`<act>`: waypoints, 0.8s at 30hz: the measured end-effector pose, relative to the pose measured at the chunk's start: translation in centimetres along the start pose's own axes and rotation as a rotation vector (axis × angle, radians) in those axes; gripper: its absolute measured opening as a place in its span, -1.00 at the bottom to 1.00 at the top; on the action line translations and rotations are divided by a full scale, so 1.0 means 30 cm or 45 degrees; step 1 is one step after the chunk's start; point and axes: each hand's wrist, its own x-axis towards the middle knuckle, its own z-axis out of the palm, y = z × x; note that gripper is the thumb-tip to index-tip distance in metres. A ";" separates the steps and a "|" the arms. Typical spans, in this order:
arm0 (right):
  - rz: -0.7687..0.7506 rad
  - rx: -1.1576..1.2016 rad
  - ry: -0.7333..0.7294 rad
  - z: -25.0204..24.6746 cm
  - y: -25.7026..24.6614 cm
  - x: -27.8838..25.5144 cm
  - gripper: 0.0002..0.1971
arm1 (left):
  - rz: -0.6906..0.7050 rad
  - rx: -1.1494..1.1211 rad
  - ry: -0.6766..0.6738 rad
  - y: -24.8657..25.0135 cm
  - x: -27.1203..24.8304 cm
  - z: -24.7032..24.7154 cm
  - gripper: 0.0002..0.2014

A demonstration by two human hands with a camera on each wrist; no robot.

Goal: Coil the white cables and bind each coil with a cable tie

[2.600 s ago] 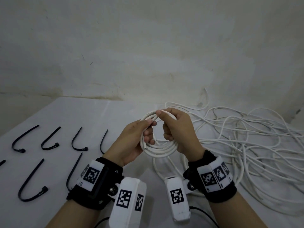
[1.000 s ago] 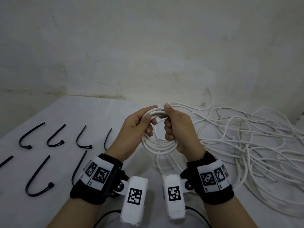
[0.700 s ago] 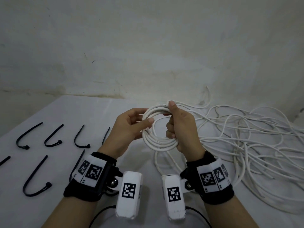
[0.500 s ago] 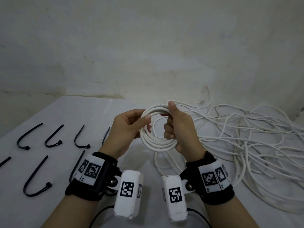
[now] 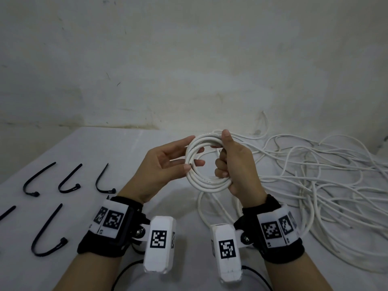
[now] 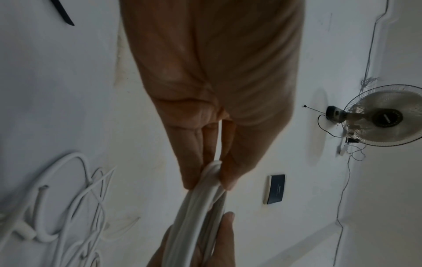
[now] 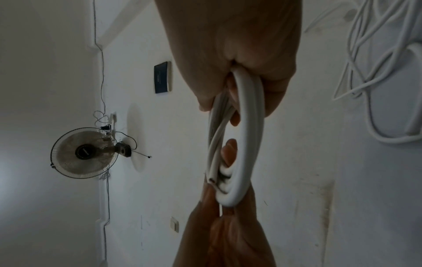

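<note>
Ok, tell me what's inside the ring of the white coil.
Inside the coil, the left hand fingertips poke in and the right hand fingers curl through. Between them shows table; the fingers cover the rest.

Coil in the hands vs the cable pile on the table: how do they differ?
The coil is wound into tight, stacked round loops; the cable pile sprawls in loose, tangled loops. The coil is held up off the table, gripped by the right hand with the left hand pinching its edge; the pile lies on the table. The coil is far more compact. Both are white cable, neither tied.
</note>
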 end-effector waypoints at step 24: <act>-0.140 -0.080 -0.067 0.016 0.003 -0.017 -0.64 | 0.215 0.166 0.331 0.001 0.006 0.055 -0.58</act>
